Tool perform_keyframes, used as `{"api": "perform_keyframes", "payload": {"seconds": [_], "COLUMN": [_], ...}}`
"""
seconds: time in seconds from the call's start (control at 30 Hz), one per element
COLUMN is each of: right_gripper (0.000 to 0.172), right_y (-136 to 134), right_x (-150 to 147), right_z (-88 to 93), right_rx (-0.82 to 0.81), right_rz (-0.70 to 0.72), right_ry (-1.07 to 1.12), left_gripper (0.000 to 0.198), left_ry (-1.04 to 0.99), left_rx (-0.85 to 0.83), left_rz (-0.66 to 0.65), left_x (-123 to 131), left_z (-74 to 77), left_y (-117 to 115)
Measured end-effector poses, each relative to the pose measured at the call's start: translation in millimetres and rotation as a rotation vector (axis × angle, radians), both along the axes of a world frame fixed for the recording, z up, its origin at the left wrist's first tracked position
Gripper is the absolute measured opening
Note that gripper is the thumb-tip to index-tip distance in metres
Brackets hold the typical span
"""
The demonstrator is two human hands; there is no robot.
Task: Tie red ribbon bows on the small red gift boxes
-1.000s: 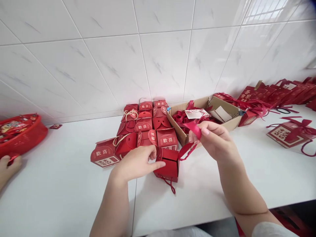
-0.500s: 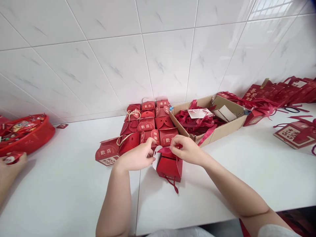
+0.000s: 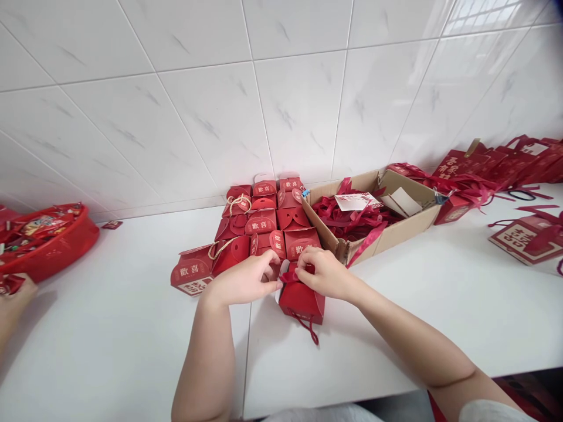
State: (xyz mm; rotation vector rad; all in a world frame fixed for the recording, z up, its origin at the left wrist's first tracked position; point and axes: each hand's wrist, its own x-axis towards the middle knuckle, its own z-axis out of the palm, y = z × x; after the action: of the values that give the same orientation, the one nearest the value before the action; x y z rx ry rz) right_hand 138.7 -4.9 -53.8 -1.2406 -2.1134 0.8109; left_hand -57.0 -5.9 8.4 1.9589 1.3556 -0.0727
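Observation:
A small red gift box [image 3: 301, 302] stands on the white counter [image 3: 132, 328] in front of me, with a red cord hanging from its front. My left hand [image 3: 246, 278] pinches the box's top flaps from the left. From the right, my right hand [image 3: 321, 272] pinches a red ribbon [image 3: 290, 275] at the same spot. Both hands meet over the box top, fingers closed.
Several finished red boxes [image 3: 264, 225] are grouped behind, against the tiled wall. An open cardboard box [image 3: 396, 225] of red ribbons sits to the right, with more red boxes [image 3: 523, 234] beyond it. A red basket [image 3: 48, 240] and another person's hand [image 3: 13, 296] are far left.
My right hand came down from holding the ribbon up in the air to the box top, where it now meets my left hand. The white flap seen half a second ago is folded in.

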Motion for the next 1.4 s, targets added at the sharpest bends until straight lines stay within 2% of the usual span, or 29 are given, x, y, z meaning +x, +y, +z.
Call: {"api": "perform_keyframes", "payload": {"seconds": [0.1,0.5,0.83,1.13,1.4], "right_gripper": [0.018,0.019,0.024,0.023,0.023], "right_y": [0.3,4.1,2.5,-0.5,-2.0], "right_x": [0.7,2.1,0.9,3.8,4.7], "right_z": [-0.1,-3.3,-5.5,0.7,2.9], "right_rx": [0.003,-0.037,-0.017,-0.029,-0.024], "right_rz": [-0.018,-0.052,-0.007,0.020,0.020], "right_ry": [-0.018,-0.041,-0.045,0.000,-0.023], "left_gripper": [0.019,0.020,0.024,0.029,0.022], "left_ry": [-0.017,-0.040,-0.003,0.018,0.028], "left_rx": [0.008,0.033,0.044,0.091,0.104], "left_rz": [-0.020,-0.019,-0.042,-0.055,-0.057], "left_x": [-1.9,-6.3,-6.6,-3.5,4.0], "left_z": [-1.6,-5.5,-6.6,-2.6,-4.1], "left_y": [1.4,2.8,3.7,1.0,1.3]}}
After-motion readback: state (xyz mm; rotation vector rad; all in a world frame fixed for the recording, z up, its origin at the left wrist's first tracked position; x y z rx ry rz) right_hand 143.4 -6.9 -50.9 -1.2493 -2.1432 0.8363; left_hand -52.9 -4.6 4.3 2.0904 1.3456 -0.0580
